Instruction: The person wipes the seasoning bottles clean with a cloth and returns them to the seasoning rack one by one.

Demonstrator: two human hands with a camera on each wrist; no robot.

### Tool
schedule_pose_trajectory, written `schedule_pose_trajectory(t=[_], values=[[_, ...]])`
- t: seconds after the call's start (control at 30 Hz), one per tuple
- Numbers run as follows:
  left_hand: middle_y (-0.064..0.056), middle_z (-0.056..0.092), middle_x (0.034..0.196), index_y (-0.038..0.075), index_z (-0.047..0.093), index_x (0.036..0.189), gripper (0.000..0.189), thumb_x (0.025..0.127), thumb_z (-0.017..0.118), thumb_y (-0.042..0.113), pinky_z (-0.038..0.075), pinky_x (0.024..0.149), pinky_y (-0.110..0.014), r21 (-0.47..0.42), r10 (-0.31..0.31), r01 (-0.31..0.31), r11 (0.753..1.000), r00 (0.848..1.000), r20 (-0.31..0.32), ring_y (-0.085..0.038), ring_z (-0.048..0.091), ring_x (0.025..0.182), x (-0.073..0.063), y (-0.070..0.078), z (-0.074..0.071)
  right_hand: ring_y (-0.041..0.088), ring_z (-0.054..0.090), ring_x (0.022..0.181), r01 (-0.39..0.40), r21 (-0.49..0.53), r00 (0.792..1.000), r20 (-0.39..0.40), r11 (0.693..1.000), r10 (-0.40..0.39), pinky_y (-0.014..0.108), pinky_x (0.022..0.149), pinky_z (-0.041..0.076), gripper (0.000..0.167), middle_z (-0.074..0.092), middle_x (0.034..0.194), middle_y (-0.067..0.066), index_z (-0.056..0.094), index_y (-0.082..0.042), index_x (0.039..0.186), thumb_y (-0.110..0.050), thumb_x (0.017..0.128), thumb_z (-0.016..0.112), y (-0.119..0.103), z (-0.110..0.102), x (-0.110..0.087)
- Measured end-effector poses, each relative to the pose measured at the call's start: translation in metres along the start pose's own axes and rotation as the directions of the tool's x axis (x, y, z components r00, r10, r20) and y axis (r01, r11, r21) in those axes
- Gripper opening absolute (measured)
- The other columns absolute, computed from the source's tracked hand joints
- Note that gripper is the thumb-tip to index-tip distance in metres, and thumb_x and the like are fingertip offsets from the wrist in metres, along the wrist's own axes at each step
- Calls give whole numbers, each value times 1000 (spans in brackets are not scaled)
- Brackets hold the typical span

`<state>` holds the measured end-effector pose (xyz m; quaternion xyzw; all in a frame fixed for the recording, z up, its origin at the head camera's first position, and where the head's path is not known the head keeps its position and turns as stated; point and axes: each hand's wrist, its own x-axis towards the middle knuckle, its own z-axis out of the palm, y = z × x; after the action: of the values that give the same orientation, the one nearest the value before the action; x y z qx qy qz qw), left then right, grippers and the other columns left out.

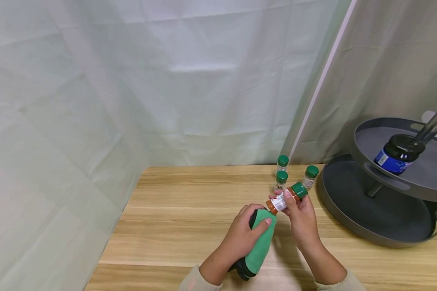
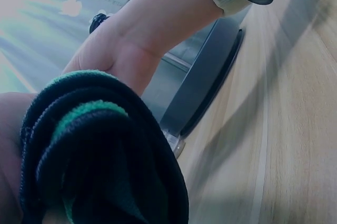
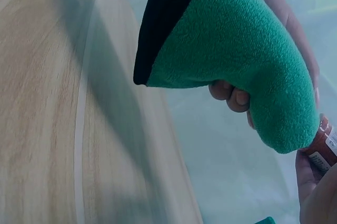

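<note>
My left hand (image 1: pixel 245 232) grips a folded green cloth (image 1: pixel 261 242) with black edging, its thumb lying along the top. In the right wrist view the cloth (image 3: pixel 231 40) bulges over the left fingertips (image 3: pixel 241 98). My right hand (image 1: pixel 301 220) holds a spice jar (image 1: pixel 278 203), tilted, with a green cap at its upper right and orange-red contents behind a white label. The jar's base meets the far end of the cloth. Folded layers of the cloth (image 2: pixel 105 124) fill the lower left of the left wrist view, hiding the jar there.
Several green-capped spice jars, such as the rear one (image 1: pixel 283 161) and the right one (image 1: pixel 310 176), stand at the back of the wooden table (image 1: pixel 175 222). A two-tier grey tray (image 1: pixel 371 238) on the right carries a dark jar with a blue label (image 1: pixel 398 155) on its upper level.
</note>
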<state>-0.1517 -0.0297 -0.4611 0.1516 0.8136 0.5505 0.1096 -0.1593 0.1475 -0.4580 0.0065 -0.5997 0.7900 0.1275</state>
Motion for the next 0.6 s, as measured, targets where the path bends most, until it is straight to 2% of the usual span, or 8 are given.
schedule_pose_trajectory(t=[0.17,0.4,0.6], values=[[5,56,116,34,58,127,34,98,60,53,49,81,-28,0,19,-19,1000,1000,-7,-11,57,98,-1,0,-1,12,75,97,6,-20,1000,-16,1000,-6,27,84,59,17,74,106,-1,49,-9,122,-16,107,50,0,-1,1],[5,57,120,31,59,128,37,98,60,52,50,84,-31,-26,40,-42,999,996,-78,-13,58,101,0,1,-5,11,75,96,12,-17,1000,-1,1000,-12,26,81,59,17,74,106,-3,48,-9,122,-15,106,52,0,-1,1],[4,57,121,36,58,127,33,98,59,52,50,83,-33,-33,26,-30,999,995,-101,-14,57,101,1,1,-7,10,75,97,-5,-21,1000,3,1000,5,26,81,59,19,73,106,-5,47,-8,123,-17,106,52,-2,0,-1]])
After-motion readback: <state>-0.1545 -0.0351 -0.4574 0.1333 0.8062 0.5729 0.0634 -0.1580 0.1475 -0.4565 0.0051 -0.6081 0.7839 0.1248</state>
